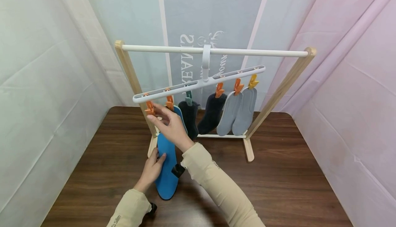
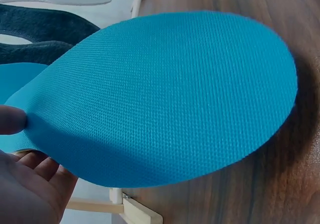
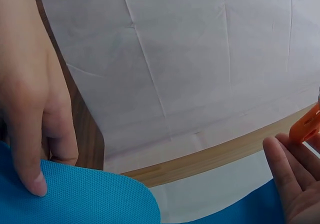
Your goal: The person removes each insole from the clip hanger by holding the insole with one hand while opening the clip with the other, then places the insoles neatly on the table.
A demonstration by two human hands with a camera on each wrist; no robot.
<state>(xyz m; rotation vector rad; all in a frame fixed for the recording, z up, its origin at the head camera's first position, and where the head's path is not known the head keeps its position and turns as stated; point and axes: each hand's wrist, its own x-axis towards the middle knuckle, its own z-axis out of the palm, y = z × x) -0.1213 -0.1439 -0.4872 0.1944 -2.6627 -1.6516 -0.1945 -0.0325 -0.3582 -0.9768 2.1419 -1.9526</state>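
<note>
My left hand (image 1: 151, 170) grips a blue insole (image 1: 167, 172) by its edge, thumb on the textured face and fingers behind, as the left wrist view shows. The insole slants down toward the tabletop, its wide end lowest. My right hand (image 1: 173, 125) is raised to the left end of the grey hanger (image 1: 182, 88), thumb and fingertips at an orange clothespin (image 1: 150, 108). In the right wrist view this clothespin (image 3: 304, 126) lies against the fingers. A second blue insole (image 1: 180, 114) hangs from the neighbouring orange clothespin (image 1: 169, 103), partly hidden behind my right hand.
Two dark insoles (image 1: 212, 113) and two grey insoles (image 1: 244, 113) hang farther right, on green, orange and yellow clothespins. The hanger hooks over the white bar (image 1: 260, 52) of a wooden rack (image 1: 278, 89). Curtains surround the brown table (image 1: 278, 185).
</note>
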